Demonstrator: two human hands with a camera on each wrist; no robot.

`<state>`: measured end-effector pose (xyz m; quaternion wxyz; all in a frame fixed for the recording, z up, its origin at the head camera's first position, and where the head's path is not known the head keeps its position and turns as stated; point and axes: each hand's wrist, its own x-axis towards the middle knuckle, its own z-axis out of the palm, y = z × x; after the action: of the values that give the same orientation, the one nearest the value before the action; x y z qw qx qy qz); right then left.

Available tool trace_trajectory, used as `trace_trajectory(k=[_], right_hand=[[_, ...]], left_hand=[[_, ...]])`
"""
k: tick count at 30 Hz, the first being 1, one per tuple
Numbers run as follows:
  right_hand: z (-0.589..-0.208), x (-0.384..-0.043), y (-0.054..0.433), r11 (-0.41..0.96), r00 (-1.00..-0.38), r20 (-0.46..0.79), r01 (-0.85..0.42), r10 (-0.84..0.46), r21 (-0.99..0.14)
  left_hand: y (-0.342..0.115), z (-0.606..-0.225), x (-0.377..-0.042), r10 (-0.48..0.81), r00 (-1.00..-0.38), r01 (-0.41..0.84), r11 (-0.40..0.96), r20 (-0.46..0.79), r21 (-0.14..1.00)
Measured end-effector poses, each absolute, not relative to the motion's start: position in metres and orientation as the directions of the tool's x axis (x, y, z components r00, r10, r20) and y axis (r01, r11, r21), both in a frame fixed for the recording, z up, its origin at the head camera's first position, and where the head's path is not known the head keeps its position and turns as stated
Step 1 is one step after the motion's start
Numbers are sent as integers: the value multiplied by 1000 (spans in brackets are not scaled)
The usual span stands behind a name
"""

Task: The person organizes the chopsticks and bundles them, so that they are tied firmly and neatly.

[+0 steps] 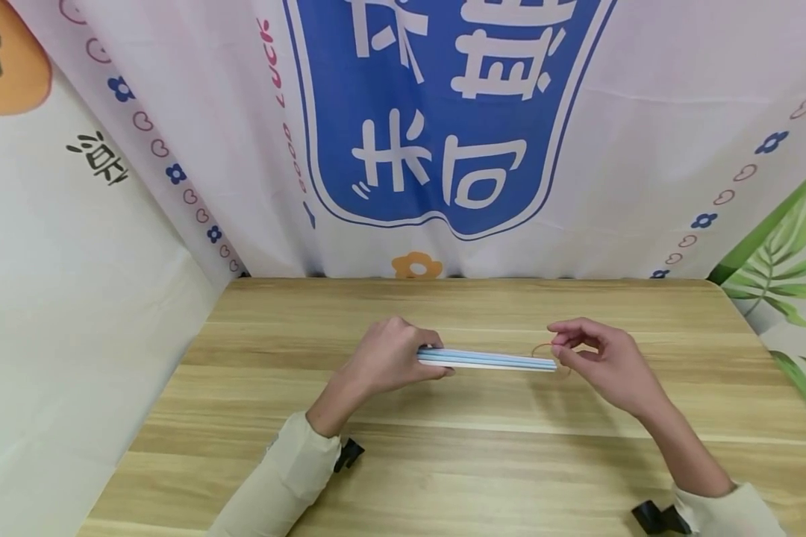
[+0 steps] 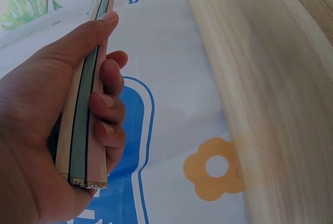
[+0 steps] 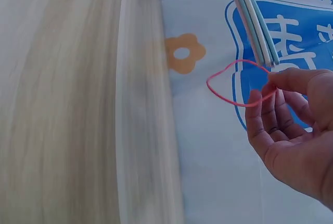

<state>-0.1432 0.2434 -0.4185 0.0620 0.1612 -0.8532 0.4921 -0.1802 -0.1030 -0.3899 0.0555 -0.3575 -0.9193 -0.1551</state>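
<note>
My left hand (image 1: 391,359) grips a bundle of pastel chopsticks (image 1: 490,360) by the thicker end, with the thumb along one side and the fingers curled round the other. Cream, teal and pink sticks (image 2: 79,125) lie side by side, their butt ends level near the palm. The thin ends point right, toward my right hand (image 1: 604,362). Between thumb and fingertip, the right hand pinches a thin red rubber band (image 3: 222,98). It hangs as a loose loop beside the chopstick tips, which reach close to the pinching fingers in the right wrist view.
Below the hands is a wood-grain table (image 1: 483,477). A white cloth with a blue printed panel (image 1: 436,201) hangs along its far edge. Black wrist mounts (image 1: 349,453) sit at the light sleeves (image 1: 289,466).
</note>
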Motion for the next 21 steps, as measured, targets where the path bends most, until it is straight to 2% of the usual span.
trace_trajectory(k=[14,21], right_hand=[[-403,-131,223,423,-944,243,-320,-225,-848],[-400,-124,216,366,-939,232,-316,-254,-875]], left_hand=[[-105,-390,-182,608,-762,648,721,224,246],[-106,-388,-181,549,-796,604,751,257,266]])
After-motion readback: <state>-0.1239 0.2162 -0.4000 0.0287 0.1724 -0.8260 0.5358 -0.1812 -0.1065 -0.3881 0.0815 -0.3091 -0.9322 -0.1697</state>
